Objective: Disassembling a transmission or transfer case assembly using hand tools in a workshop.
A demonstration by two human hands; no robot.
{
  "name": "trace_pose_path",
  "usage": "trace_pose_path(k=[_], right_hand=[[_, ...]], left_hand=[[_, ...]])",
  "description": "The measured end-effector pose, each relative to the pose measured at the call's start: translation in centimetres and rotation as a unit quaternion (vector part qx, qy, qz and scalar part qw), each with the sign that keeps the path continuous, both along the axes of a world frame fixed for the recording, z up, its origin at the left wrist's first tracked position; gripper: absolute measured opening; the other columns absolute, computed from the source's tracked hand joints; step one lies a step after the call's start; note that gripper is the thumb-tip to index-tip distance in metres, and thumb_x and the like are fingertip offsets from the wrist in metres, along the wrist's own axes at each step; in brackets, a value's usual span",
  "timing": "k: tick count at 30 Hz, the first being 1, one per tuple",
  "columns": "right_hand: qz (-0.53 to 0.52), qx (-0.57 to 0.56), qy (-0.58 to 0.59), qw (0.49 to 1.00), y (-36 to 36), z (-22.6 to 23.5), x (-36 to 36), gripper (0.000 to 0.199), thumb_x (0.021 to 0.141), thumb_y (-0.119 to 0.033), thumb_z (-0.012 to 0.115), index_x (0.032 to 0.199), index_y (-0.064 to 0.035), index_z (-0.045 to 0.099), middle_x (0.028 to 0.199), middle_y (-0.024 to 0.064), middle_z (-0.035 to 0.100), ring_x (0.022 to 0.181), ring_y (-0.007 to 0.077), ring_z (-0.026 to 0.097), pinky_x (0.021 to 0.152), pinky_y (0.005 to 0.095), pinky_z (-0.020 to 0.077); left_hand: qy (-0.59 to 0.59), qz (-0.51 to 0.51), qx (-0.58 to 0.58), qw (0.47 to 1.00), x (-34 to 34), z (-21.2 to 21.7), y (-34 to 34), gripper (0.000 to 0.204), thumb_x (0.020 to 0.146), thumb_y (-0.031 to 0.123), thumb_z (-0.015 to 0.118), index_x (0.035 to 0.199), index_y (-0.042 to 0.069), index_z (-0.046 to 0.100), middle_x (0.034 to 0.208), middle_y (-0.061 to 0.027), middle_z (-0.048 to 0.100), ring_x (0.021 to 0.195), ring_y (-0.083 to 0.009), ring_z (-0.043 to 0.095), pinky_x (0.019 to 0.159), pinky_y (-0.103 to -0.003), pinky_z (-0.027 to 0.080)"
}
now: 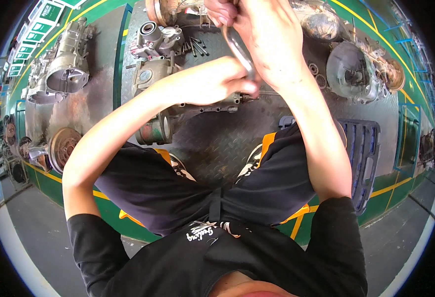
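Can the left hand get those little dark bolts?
Probably yes: the bolts lie ahead, to the left of the left hand, uncovered. But it seems to be holding a curved metal bar, so might need to let go first.

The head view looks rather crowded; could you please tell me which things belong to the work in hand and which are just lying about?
In hand:
left hand
right hand
curved metal bar, between both hands

Apparently lying about:
loose bolts
grey metal housing, far left
rusty disc, left
dark slotted panel, right
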State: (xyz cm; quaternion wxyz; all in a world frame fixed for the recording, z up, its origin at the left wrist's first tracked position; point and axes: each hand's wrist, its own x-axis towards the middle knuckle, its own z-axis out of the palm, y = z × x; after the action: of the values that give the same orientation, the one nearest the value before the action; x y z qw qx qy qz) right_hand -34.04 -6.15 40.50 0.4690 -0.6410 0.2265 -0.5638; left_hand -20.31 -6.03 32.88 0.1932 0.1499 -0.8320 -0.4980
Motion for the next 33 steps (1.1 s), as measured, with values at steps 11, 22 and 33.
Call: trace_pose_path(k=[11,22,33], right_hand=[[0.012,0.096,-0.043,0.994,-0.5,0.8,-0.1,0.037,0.108,-0.026,0.04,0.077,-0.0069,0.046,0.072,-0.0001,0.043,0.065,0.0112,0.04,0.061,0.028,0.0352],[0.048,-0.016,-0.033,0.998,-1.8,-1.2,1.4,0.039,0.109,-0.03,0.033,0.079,-0.0077,0.044,0.077,0.0011,0.045,0.068,0.0106,0.041,0.063,0.0277,0.037],[-0.055,0.05,0.022,0.997,-1.7,0.2,1.2,0.042,0.108,-0.037,0.042,0.079,-0.0078,0.049,0.069,-0.0016,0.043,0.064,0.0088,0.039,0.063,0.0254,0.0358]], left_hand=[[-0.177,0.161,-0.031,0.971,8.1,1.9,-8.8,0.028,0.103,0.022,0.057,0.117,-0.002,0.064,0.11,-0.0142,0.07,0.111,-0.022,0.064,0.104,-0.035,0.048],[-0.113,0.086,0.006,0.99,-0.5,3.8,-3.8,0.024,0.101,0.018,0.053,0.101,-0.002,0.065,0.095,-0.0133,0.069,0.093,-0.0202,0.067,0.088,-0.033,0.051],[-0.043,0.108,0.048,0.992,6.1,0.3,1.6,0.016,0.104,0.015,0.055,0.105,-0.001,0.06,0.095,-0.0117,0.069,0.092,-0.023,0.067,0.088,-0.036,0.053]])
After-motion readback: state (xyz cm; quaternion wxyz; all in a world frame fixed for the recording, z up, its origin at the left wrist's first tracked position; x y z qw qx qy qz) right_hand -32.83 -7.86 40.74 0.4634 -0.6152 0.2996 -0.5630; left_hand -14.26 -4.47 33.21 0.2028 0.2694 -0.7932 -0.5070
